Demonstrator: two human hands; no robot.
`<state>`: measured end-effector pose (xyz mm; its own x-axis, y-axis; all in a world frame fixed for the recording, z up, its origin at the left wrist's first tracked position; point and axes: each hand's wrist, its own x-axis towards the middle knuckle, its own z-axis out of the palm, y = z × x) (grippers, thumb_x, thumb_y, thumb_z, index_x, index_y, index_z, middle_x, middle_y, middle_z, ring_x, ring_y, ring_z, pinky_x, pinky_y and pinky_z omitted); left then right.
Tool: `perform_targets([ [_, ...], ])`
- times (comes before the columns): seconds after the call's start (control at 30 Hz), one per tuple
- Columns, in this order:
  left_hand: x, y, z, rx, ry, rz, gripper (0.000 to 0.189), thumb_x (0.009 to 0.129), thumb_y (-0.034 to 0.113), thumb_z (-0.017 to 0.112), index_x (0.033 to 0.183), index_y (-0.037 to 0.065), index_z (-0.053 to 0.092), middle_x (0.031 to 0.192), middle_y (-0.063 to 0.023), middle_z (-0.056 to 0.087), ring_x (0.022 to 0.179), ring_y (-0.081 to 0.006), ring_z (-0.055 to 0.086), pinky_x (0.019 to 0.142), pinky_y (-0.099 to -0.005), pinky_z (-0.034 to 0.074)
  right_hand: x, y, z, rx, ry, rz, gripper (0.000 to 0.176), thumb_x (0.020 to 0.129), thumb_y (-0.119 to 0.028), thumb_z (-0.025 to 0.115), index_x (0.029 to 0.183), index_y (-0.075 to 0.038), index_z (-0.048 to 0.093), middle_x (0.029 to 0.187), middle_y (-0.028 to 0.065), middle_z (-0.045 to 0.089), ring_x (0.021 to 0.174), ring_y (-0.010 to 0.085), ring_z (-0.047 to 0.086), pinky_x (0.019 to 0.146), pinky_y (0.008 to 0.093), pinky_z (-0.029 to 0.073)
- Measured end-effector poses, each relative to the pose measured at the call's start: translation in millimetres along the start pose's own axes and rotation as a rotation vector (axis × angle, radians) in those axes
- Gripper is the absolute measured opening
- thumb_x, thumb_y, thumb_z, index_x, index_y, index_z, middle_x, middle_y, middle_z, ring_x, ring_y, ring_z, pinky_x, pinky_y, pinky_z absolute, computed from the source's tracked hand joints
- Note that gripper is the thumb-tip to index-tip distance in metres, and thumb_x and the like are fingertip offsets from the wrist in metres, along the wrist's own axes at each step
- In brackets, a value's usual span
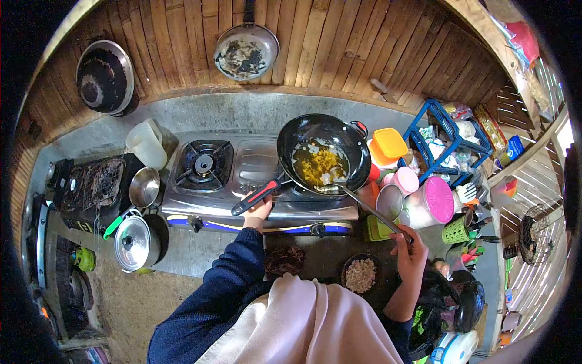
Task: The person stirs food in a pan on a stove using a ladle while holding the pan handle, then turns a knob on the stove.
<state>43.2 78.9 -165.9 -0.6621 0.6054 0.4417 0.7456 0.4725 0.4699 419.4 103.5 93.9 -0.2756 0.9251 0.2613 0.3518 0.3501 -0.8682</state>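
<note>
A black wok (291, 130) sits on the right burner of a two-burner gas stove (242, 212). Yellow-orange bits and some pale pieces (321, 167) lie in liquid inside it. My left hand (259, 209) is at the wok's red and black handle (257, 197), partly hidden beneath it, so its grip is not clear. In my right hand (412, 250) is the end of a long metal spatula (379, 213), whose head rests in the wok among the bits. A dark bowl of pale chopped food (361, 275) stands on the counter below the stove's right side.
Left of the stove are a small saucepan (144, 187), a lidded pot (133, 244) and a white pitcher (147, 144). On the right stand a pink-lidded container (439, 199), an orange-lidded box (390, 144), a blue rack (445, 136) and a green basket (456, 231). Pans hang on the wooden wall.
</note>
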Motion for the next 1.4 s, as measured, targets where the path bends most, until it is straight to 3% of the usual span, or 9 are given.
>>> perform_targets([
  [0.07,0.5,4.2,-6.2,0.005,0.005,-0.005,0.026,0.078,0.032,0.053,0.068,0.010,0.064,0.067,-0.0122,0.063,0.065,-0.0317,0.061,0.064,-0.0432,0.046,1.7,7.6,0.0,-0.017,-0.029,-0.042,0.024,0.092,-0.012,0.052,0.109,0.005,0.055,0.083,0.0105,0.067,0.052,0.0054,0.050,0.048,0.0192,0.042],
  [0.37,0.5,0.3,-0.1,0.003,-0.033,-0.011,0.024,0.078,0.031,0.054,0.069,0.011,0.065,0.067,-0.0115,0.063,0.066,-0.0316,0.060,0.065,-0.0431,0.046,7.0,9.2,0.7,-0.036,-0.054,-0.041,0.024,0.092,-0.013,0.052,0.109,0.004,0.055,0.083,0.0104,0.067,0.049,0.0046,0.048,0.044,0.0189,0.039],
  [0.47,-0.3,-1.0,2.3,-0.024,-0.004,-0.001,0.024,0.078,0.031,0.054,0.070,0.011,0.065,0.067,-0.0111,0.063,0.067,-0.0313,0.060,0.066,-0.0433,0.045,8.0,7.7,4.0,-0.021,-0.008,-0.047,0.021,0.088,-0.013,0.058,0.105,-0.001,0.060,0.074,0.0053,0.067,0.049,0.0049,0.049,0.046,0.0208,0.039],
  [0.9,-0.6,-5.7,9.9,0.012,0.001,-0.007,0.022,0.075,0.030,0.055,0.072,0.011,0.065,0.068,-0.0124,0.063,0.066,-0.0315,0.061,0.064,-0.0427,0.047,13.0,8.6,21.8,-0.008,-0.044,0.015,0.021,0.087,-0.009,0.059,0.106,-0.001,0.059,0.079,0.0074,0.069,0.051,0.0047,0.049,0.048,0.0208,0.041],
  [1.27,0.4,0.5,0.2,-0.009,0.004,-0.005,0.024,0.076,0.032,0.055,0.072,0.012,0.066,0.068,-0.0118,0.064,0.066,-0.0316,0.061,0.064,-0.0437,0.046,23.0,9.8,48.2,-0.027,-0.085,-0.066,0.022,0.091,-0.012,0.053,0.108,0.001,0.056,0.081,0.0091,0.067,0.050,0.0055,0.050,0.046,0.0202,0.042],
  [1.4,0.4,1.6,-2.4,0.025,0.013,-0.003,0.024,0.076,0.032,0.055,0.071,0.011,0.066,0.068,-0.0116,0.064,0.066,-0.0319,0.061,0.064,-0.0437,0.046,32.2,19.6,63.5,0.055,-0.077,-0.061,0.021,0.090,-0.012,0.054,0.109,-0.002,0.056,0.078,0.0053,0.067,0.050,0.0067,0.051,0.048,0.0213,0.043],
])
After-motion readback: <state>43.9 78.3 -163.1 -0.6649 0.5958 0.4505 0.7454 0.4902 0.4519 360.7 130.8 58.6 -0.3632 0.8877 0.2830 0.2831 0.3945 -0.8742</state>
